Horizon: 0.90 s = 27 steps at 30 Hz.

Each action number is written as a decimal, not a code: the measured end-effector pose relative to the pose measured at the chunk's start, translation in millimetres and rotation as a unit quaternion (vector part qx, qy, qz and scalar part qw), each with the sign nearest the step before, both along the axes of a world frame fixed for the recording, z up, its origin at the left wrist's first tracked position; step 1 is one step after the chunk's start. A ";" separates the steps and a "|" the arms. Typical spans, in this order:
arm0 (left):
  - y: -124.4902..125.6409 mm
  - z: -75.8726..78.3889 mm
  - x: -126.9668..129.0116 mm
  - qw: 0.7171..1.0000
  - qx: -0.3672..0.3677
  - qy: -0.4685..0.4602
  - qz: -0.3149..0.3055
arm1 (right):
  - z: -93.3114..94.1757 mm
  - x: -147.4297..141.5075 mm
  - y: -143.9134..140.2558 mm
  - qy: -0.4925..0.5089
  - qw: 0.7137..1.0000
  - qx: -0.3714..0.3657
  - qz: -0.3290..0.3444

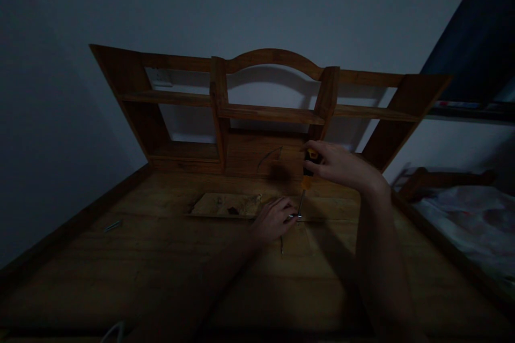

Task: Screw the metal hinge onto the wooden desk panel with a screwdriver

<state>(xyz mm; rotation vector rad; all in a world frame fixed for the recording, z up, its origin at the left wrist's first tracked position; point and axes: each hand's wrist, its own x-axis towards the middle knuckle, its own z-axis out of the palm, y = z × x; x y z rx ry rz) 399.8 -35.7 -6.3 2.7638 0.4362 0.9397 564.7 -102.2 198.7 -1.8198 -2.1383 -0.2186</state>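
Just right of centre, the right hand (333,162) grips a screwdriver (306,181), tip down at a small metal piece (298,216). The left hand (276,220) touches the piece; whether it pinches, I cannot tell. Upright shaft and steady pressure would likely help.

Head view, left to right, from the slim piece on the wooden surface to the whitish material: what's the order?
Slim metallic-looking piece → pale strip with a dark spot → left hand → screwdriver shaft → right hand → crumpled whitish material.
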 end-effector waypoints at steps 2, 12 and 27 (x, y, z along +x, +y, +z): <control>-0.1 0.0 -0.1 1.000 -0.001 0.000 0.000 | 0.8 0.4 -1.7 0.013 1.000 -0.016 0.010; -0.4 -0.9 0.9 1.000 0.004 -0.005 0.002 | -2.5 -4.2 1.3 -0.017 0.998 0.012 -0.053; -0.3 -1.2 0.4 1.000 0.005 0.000 -0.001 | -4.3 -5.4 2.0 -0.009 1.000 0.015 -0.026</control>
